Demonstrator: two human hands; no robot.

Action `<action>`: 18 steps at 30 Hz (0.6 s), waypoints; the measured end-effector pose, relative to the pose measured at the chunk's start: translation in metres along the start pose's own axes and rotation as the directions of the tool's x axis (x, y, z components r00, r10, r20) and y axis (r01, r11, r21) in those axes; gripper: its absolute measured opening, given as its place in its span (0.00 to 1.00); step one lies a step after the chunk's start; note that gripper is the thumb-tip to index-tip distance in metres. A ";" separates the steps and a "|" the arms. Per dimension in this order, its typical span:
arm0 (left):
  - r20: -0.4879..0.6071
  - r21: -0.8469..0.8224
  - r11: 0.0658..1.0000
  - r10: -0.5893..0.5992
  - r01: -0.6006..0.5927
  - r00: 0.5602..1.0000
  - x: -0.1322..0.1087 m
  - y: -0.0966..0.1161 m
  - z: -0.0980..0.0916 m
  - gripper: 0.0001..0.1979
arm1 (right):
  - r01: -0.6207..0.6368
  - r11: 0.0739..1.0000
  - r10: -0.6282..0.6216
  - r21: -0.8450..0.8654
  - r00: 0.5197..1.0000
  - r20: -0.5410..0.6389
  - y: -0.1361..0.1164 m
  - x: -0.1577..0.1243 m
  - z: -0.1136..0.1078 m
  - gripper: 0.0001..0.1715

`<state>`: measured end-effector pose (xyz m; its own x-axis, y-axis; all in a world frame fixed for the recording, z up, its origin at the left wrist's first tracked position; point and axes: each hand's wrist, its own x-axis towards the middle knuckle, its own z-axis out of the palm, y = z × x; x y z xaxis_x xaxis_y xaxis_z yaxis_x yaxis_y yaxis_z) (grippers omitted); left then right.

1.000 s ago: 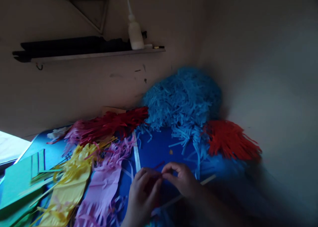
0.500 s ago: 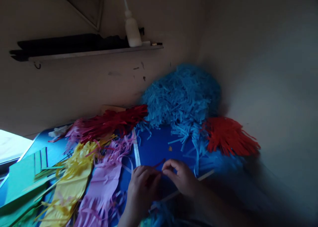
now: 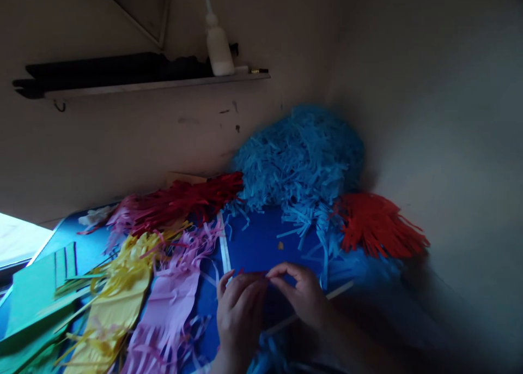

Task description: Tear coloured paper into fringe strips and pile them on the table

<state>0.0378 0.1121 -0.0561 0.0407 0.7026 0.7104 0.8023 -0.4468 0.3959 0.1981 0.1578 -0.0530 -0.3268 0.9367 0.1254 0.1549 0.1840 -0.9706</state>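
Low in the middle of the view, my left hand (image 3: 241,314) is closed around a small piece of red paper (image 3: 258,275), most of it hidden by the fingers. My right hand (image 3: 300,292) pinches the right end of the same red piece between thumb and forefinger. Both hands are above the blue table (image 3: 255,243), their fingertips almost touching. Blue paper fringe lies just below them. Pink fringed paper (image 3: 175,292) is left of my left hand.
Behind lies a large blue fringed pile (image 3: 302,156), with red fringe (image 3: 379,227) to its right. Dark red (image 3: 183,199), yellow (image 3: 122,303) and green paper (image 3: 36,292) lie left. A wall shelf (image 3: 155,85) holds a white bottle (image 3: 220,52).
My left hand has turned and risen slightly, its fingers now reaching over the red piece toward my right fingertips. My right hand has shifted a little and keeps its pinch.
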 end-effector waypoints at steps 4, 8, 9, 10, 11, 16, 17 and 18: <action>0.010 0.013 1.000 0.014 -0.014 1.000 0.002 0.000 0.000 0.07 | 0.024 0.999 -0.024 -0.034 1.000 -0.012 -0.004 -0.001 0.000 0.07; 0.019 0.005 1.000 0.010 -0.010 1.000 0.002 0.000 -0.001 0.07 | 0.050 0.997 -0.052 -0.061 0.998 -0.025 -0.006 -0.002 0.001 0.07; 0.021 0.001 1.000 0.008 -0.008 1.000 0.001 0.000 -0.001 0.07 | 0.057 0.996 -0.059 -0.069 0.998 -0.029 -0.006 -0.002 0.001 0.07; 0.023 -0.003 1.000 0.007 -0.007 1.000 0.001 -0.001 -0.001 0.07 | 0.063 0.995 -0.065 -0.076 0.997 -0.032 -0.007 -0.002 0.001 0.07; 0.025 -0.006 1.000 0.005 -0.004 1.000 0.001 -0.001 -0.001 0.07 | 0.066 0.995 -0.069 -0.079 0.997 -0.032 -0.007 -0.001 0.001 0.07; 0.024 0.003 1.000 0.004 -0.005 1.000 -0.002 -0.006 0.001 0.06 | 0.053 0.996 -0.056 -0.071 0.998 -0.035 -0.007 -0.001 0.003 0.07; 0.027 0.004 1.000 0.009 -0.009 1.000 -0.003 -0.007 0.001 0.06 | 0.053 0.996 -0.056 -0.070 0.998 -0.038 -0.007 -0.001 0.003 0.07; 0.031 0.005 1.000 0.013 -0.013 0.999 -0.003 -0.008 0.001 0.06 | 0.053 0.996 -0.056 -0.071 0.998 -0.039 -0.006 -0.001 0.003 0.07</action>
<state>0.0319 0.1135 -0.0618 0.0700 0.7138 0.6969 0.8046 -0.4533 0.3835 0.1943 0.1550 -0.0478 -0.2982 0.9359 0.1875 0.2030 0.2541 -0.9456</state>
